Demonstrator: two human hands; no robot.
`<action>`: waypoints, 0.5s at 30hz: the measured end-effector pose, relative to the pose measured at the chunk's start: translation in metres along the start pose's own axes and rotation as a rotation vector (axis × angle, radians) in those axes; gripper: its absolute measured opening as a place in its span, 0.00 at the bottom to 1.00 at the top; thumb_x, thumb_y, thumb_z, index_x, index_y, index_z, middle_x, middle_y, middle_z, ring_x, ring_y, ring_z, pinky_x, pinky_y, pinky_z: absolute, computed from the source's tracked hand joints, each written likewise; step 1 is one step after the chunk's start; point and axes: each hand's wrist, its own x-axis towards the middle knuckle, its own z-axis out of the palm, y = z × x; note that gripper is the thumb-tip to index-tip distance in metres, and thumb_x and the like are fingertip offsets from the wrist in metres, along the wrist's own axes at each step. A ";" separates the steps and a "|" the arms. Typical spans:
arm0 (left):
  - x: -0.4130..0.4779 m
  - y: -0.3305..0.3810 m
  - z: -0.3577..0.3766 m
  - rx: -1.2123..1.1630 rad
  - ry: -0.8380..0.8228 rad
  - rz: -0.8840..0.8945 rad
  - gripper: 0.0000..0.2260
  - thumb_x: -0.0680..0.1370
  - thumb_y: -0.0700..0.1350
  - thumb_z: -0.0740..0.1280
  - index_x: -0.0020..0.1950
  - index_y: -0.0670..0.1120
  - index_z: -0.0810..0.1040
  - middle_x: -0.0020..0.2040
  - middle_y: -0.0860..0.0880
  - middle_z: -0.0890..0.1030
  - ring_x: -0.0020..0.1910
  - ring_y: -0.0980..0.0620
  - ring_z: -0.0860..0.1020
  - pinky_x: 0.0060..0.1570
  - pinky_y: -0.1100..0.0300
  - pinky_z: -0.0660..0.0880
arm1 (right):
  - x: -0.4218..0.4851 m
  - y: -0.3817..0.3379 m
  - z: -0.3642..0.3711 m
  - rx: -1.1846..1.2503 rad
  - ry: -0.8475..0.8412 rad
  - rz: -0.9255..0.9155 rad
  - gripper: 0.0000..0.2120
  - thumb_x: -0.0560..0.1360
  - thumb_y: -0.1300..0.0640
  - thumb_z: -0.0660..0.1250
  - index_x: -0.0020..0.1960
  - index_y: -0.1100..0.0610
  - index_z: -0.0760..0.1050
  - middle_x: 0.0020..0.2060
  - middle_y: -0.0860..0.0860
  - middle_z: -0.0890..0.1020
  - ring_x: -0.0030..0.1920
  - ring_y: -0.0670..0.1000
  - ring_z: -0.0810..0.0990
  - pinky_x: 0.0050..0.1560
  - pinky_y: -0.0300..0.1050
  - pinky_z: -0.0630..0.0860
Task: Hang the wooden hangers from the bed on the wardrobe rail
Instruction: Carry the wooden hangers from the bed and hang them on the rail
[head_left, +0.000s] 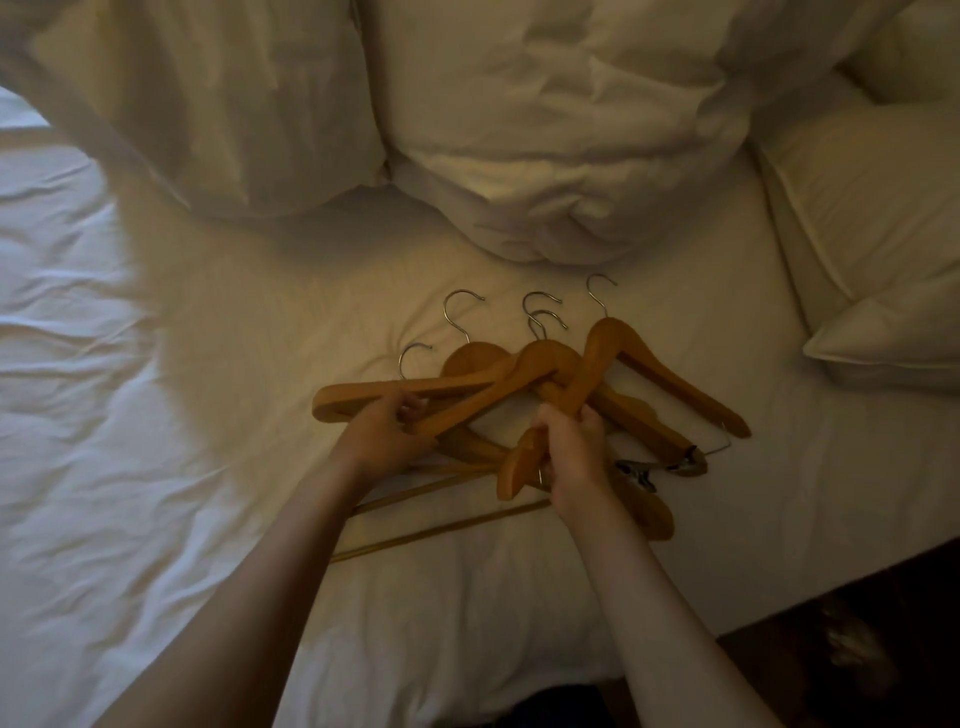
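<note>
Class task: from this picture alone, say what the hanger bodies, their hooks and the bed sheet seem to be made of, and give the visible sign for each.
Hanger bodies: apparently wood with a smooth, honey-coloured finish and rounded edges.
Hooks: probably metal, thin bent silvery wire that catches the light.
Bed sheet: woven white fabric, matt and creased; the fibre cannot be told.

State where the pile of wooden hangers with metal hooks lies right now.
In the head view, the pile of wooden hangers lies mid-frame on the white bed sheet, below the crumpled white duvet, gripped by the left hand and right hand.
</note>
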 end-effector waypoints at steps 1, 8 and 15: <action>-0.004 0.001 0.005 -0.013 -0.053 -0.005 0.12 0.70 0.41 0.70 0.52 0.50 0.75 0.43 0.53 0.77 0.45 0.52 0.76 0.39 0.63 0.73 | -0.005 0.003 -0.006 -0.001 -0.001 -0.013 0.25 0.72 0.65 0.63 0.68 0.56 0.67 0.38 0.50 0.73 0.36 0.47 0.72 0.34 0.40 0.69; -0.030 0.015 0.027 -0.101 -0.285 -0.076 0.13 0.54 0.58 0.71 0.32 0.52 0.77 0.37 0.51 0.77 0.42 0.50 0.75 0.42 0.58 0.70 | -0.041 0.024 -0.046 0.100 -0.016 -0.175 0.15 0.72 0.67 0.63 0.57 0.56 0.72 0.36 0.51 0.76 0.35 0.47 0.74 0.33 0.37 0.73; -0.075 0.040 0.060 -0.410 -0.516 -0.221 0.22 0.61 0.52 0.76 0.51 0.44 0.78 0.49 0.44 0.78 0.51 0.45 0.77 0.54 0.49 0.77 | -0.065 0.027 -0.098 0.141 -0.070 -0.201 0.08 0.72 0.64 0.64 0.50 0.60 0.75 0.31 0.49 0.74 0.28 0.43 0.72 0.27 0.32 0.71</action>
